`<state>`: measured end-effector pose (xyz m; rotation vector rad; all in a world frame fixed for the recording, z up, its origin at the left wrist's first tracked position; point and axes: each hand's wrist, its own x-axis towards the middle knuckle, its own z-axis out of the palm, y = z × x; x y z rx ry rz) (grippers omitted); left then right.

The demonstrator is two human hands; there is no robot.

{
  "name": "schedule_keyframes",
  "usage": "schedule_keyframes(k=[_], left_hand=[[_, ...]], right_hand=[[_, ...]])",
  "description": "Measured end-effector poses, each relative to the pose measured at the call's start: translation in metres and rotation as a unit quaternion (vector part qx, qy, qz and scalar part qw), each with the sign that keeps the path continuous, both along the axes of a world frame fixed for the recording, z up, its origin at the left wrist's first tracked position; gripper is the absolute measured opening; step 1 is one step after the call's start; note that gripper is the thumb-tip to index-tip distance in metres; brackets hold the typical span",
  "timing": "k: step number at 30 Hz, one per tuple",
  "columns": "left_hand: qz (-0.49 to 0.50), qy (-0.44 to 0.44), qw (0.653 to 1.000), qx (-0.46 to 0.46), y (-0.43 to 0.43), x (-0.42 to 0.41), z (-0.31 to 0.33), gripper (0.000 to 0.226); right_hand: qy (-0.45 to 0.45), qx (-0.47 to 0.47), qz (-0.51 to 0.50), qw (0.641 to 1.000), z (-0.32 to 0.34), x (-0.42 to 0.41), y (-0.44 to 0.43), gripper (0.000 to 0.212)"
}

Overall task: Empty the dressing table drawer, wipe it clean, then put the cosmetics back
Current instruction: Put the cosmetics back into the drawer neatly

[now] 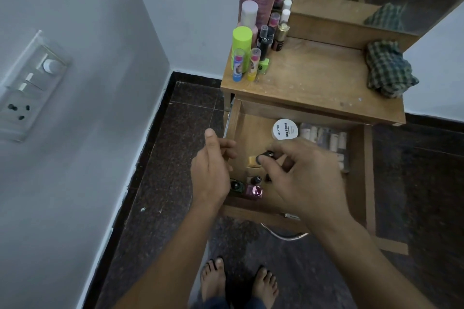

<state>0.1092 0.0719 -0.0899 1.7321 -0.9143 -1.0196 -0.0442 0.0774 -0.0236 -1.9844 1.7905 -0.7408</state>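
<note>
**Wooden drawer, tight corner: small bottles at risk of toppling**

A small dark-capped bottle [267,155] is pinched between thumb and fingertips of the right hand [306,178], above the middle of the open drawer [251,211]. The left hand [211,170] is held over the drawer's left wall, fingers loosely bent, nothing gripped. Just below the pinched bottle, several nail polish bottles [254,190] are grouped at the front left corner. These could be knocked over by the right wrist, or struck if the pinch slips (the cap is small and probably smooth). A white jar [285,129] and a pack of tubes [326,138] are lodged at the back, close under the tabletop [313,78] edge, where knuckles could be caught. Bare room is left on the tabletop between the standing cosmetics [251,52] and the checked cloth [388,70].
</note>
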Motion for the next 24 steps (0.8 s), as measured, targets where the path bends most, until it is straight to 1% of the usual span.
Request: schedule_keyframes(k=[4,8,11,15,20,24], left_hand=[[0.035,0.066,0.997,0.01,-0.002,0.004,-0.001,0.085],[0.078,0.104,0.991,0.014,-0.004,0.007,-0.002,0.087],[0.089,0.093,0.992,0.008,-0.003,0.008,-0.001,0.085],[0.078,0.067,0.995,0.005,-0.001,0.008,0.001,0.082],[0.067,0.037,0.997,-0.004,0.0,0.006,0.002,0.081],[0.062,0.031,0.998,-0.007,0.001,0.006,0.002,0.08]], right_hand=[[0.034,0.066,0.016,0.997,-0.02,0.017,-0.007,0.017],[0.083,0.128,0.034,0.988,-0.032,0.028,-0.015,0.022],[0.106,0.167,0.037,0.98,-0.037,0.032,-0.02,0.022],[0.124,0.203,0.04,0.97,-0.041,0.034,-0.024,0.021],[0.137,0.218,0.048,0.965,-0.041,0.037,-0.026,0.023],[0.137,0.224,0.059,0.963,-0.04,0.035,-0.027,0.023]])
